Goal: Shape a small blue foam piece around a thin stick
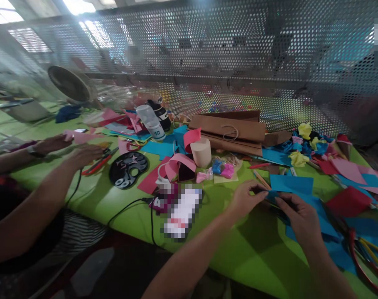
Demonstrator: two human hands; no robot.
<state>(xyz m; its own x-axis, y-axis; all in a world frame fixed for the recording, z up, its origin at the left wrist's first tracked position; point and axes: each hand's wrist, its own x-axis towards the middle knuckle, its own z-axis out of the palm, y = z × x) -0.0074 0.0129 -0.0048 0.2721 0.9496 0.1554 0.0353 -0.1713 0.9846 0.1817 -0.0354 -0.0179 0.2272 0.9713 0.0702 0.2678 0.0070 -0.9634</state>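
Between my two hands is a small piece of blue paper [272, 194], pinched from both sides above the green tabletop. The fingers of my left hand [245, 198] are closed on its left edge. On the other side, the thumb and fingers of my right hand [298, 211] grip it; its lower part is dark and partly hidden. Behind it lies a flat blue sheet [291, 184], and more blue paper [324, 216] sits beside my right hand. Red-handled scissors [352, 245] rest at the lower right, next to a yellow-handled pair [371, 251].
A phone [182, 214] and cables lie left of my arm. A co-worker's hands [86, 155] are at the far left, near a black fan-shaped item [128, 169]. Brown paper bags [228, 133], a cup [151, 122] and crumpled paper [299, 158] line the back, before a perforated metal screen [207, 54].
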